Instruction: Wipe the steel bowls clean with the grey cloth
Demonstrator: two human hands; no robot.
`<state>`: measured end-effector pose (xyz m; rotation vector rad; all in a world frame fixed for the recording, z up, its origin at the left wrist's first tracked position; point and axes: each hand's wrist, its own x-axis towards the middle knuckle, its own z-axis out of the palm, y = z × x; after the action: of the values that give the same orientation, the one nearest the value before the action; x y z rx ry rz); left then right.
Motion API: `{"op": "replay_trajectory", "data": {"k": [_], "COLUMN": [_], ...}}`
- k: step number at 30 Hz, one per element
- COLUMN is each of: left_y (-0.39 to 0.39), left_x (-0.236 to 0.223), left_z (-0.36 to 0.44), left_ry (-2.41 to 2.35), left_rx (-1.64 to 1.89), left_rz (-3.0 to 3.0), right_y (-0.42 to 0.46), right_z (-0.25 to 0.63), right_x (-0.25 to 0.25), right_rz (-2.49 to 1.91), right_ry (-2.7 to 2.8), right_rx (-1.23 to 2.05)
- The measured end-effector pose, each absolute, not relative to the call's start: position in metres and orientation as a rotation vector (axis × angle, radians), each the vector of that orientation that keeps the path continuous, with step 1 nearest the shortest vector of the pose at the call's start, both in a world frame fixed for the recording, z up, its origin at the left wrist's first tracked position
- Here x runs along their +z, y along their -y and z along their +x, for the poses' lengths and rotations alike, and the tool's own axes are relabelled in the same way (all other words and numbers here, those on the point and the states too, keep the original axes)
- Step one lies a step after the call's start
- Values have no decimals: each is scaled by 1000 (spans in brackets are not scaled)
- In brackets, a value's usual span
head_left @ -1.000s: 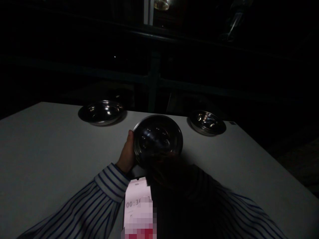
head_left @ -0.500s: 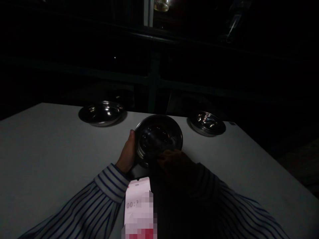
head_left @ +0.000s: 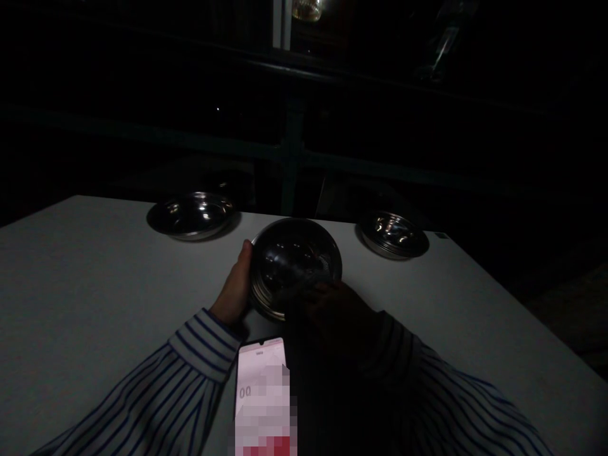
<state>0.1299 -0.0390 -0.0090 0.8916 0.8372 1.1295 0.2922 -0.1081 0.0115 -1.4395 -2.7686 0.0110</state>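
A shiny metal bowl (head_left: 285, 253) is tilted toward me above the white table. My left hand (head_left: 234, 288) grips its left rim, thumb up along the outside edge and the other fingers hidden behind. Several rim lines show at its lower left, but whether bowls are stacked there I cannot tell. In deep shadow, my right hand (head_left: 339, 313) is closed at the bowl's lower right inside. A dim greyish shape shows by its fingers, too dark to name. Below the bowl, a lit phone (head_left: 261, 405) displays a partly blurred timer.
Another metal bowl (head_left: 192, 218) stands at the table's far left edge. Toward the far right lies a further metal bowl (head_left: 393, 235), seemingly stacked. The white table (head_left: 118, 285) ends just behind them, with dark frame bars (head_left: 292, 152) beyond.
The held bowl and my left hand have shifted slightly left. My right hand has moved a little inside the bowl and stays closed. The other bowls rest as before.
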Motion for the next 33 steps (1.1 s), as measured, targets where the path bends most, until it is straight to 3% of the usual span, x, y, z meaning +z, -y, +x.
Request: {"op": "replay_trajectory", "data": {"k": [9, 15, 23, 29, 33], "left_y": [50, 54, 40, 47, 45], "left_x": [1, -10, -13, -14, -15], "left_z": [130, 142, 129, 137, 132], "left_ry": [-710, -701, -880, -876, -943], "left_rx": [1203, 1051, 1176, 1142, 1134], "left_rz": [715, 758, 865, 845, 867], "right_y": [100, 94, 99, 97, 102], "right_z": [294, 285, 301, 282, 286], "right_x": [4, -13, 13, -1, 5], "right_rz": [-1335, -986, -1395, -1114, -1226], "right_ry": [2712, 2598, 2797, 2693, 2720], "right_rx": [-25, 2, 44, 197, 158]}}
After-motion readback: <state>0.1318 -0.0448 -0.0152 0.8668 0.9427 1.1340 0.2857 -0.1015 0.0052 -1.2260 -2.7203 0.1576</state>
